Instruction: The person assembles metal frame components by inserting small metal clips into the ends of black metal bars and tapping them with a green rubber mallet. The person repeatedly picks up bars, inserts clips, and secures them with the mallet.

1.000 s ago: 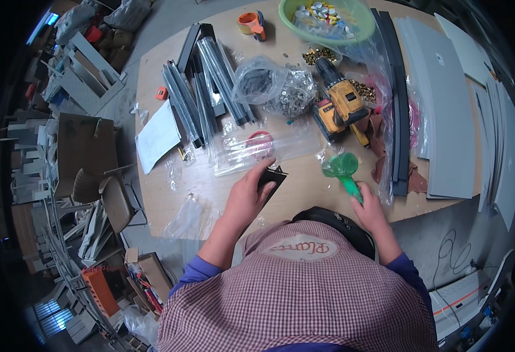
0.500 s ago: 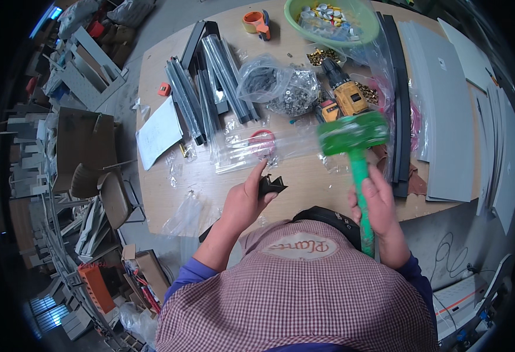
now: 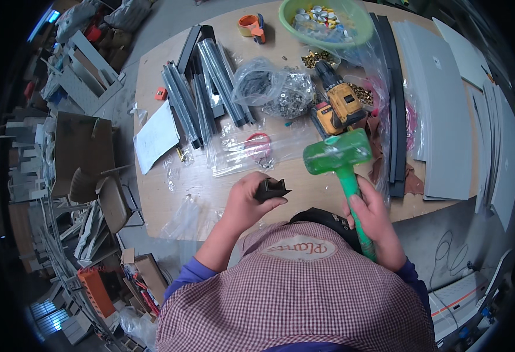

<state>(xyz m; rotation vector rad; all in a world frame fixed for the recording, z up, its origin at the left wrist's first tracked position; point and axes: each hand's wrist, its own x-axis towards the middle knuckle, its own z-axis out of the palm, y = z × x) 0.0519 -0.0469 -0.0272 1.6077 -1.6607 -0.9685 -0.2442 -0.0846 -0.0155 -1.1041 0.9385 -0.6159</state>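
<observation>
One black profile (image 3: 272, 190) juts from the clasping left grip (image 3: 244, 202), the right grip (image 3: 376, 210) holding a green mallet (image 3: 340, 154).

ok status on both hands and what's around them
Left hand: gripping black channel-shaped profile. Right hand: gripping green long-handled mallet. Yellow-and-black cordless drill, clear plastic film on pale tabletop beyond.

Checked apron (image 3: 295, 293): pale oval patch (image 3: 298, 249) bearing one word of reddish-brown, script-style lettering, upright in the view. Grey panel (image 3: 442, 129), topmost of stack: small pale label (image 3: 437, 61), print too small to read. White paper sheet (image 3: 156, 138): faint marks, illegible. Orange box (image 3: 97, 293): red marks at upper edge, unreadable.
</observation>
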